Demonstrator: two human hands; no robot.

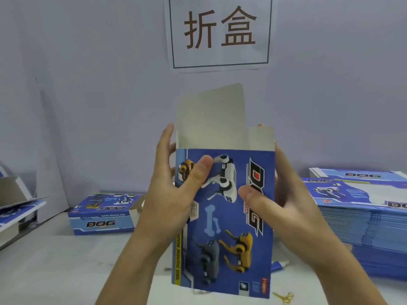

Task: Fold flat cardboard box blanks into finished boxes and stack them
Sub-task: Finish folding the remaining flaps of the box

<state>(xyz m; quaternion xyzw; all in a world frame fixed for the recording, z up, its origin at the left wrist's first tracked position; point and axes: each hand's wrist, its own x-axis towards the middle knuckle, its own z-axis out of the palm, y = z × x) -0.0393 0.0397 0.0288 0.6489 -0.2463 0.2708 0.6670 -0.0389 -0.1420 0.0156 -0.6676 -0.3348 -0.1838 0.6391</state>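
Hands, left (176,186) and right (279,199), grip upright glossy cardboard box (222,219).

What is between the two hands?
In the head view, the upright blue cardboard dog box sits between the left hand and right hand; both grip its sides.
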